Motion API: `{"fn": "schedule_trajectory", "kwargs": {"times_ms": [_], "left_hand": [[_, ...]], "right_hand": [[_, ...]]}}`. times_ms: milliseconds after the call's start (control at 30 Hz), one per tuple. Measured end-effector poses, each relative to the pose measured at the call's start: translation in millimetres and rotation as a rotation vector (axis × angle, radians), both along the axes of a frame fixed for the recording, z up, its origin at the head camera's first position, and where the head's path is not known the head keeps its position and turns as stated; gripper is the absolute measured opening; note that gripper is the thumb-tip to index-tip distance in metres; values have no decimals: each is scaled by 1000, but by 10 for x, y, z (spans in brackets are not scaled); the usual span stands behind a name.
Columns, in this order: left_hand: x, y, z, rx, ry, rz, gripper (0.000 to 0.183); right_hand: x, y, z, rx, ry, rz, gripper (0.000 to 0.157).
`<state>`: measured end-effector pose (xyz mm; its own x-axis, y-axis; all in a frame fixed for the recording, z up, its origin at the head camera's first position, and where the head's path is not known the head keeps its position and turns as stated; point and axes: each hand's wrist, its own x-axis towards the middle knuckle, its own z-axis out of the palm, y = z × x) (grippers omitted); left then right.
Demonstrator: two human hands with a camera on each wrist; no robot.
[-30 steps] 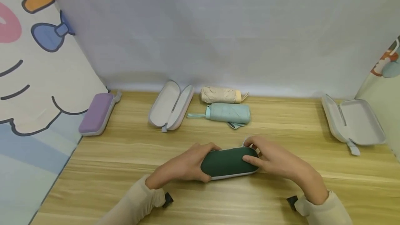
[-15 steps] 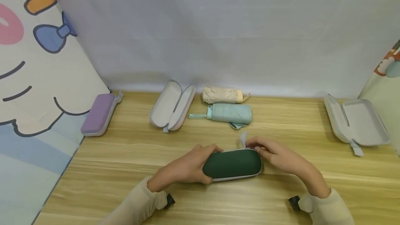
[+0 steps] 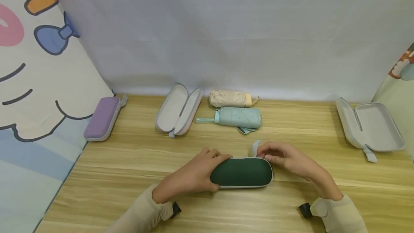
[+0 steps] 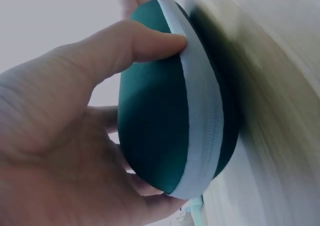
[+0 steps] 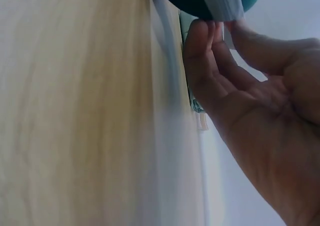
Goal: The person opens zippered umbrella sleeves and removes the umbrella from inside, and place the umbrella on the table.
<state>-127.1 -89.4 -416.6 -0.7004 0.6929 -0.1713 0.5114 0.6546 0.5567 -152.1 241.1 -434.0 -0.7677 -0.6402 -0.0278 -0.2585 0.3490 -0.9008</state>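
1. Since 1.0 s ago: right hand's thumb is off the top of the green case, now at its far right corner; case turned slightly.
2. Case lies on the surface, between the hands.
3. Left hand clamped round its left end, thumb on the zipper band. Right thumb and fingertips pinch the corner beside the strap; pull not visible.
4. Judged step: working the zipper. Next likely calls for steady left hold, right drawing along the rim.
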Motion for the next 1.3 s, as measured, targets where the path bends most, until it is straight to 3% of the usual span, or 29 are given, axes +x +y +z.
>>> {"fn": "schedule_trajectory", "kwargs": {"times_ms": [33, 100, 233, 500, 667, 1033, 1300], "left_hand": [[32, 17, 84, -20, 0, 11, 84], [59, 35, 130, -45, 26, 18, 84], [75, 54, 117, -64, 71, 28, 82], [85, 85, 75, -44, 122, 3, 82], [86, 83, 75, -31, 119, 9, 84], [50, 68, 68, -12, 162, 26, 82], [1, 69, 48, 3, 174, 46, 79]], "right_hand": [[-4, 11, -11, -15, -18, 10, 21], [-5, 33, -20, -35, -61, 28, 24], [-1, 60, -14, -52, -107, 60, 29], [-15, 8, -47, -26, -44, 57, 16], [-11, -24, -25, 40, -30, 11, 12], [48, -150, 44, 169, 231, -161, 13], [73, -190, 70, 252, 393, -218, 15]]}}
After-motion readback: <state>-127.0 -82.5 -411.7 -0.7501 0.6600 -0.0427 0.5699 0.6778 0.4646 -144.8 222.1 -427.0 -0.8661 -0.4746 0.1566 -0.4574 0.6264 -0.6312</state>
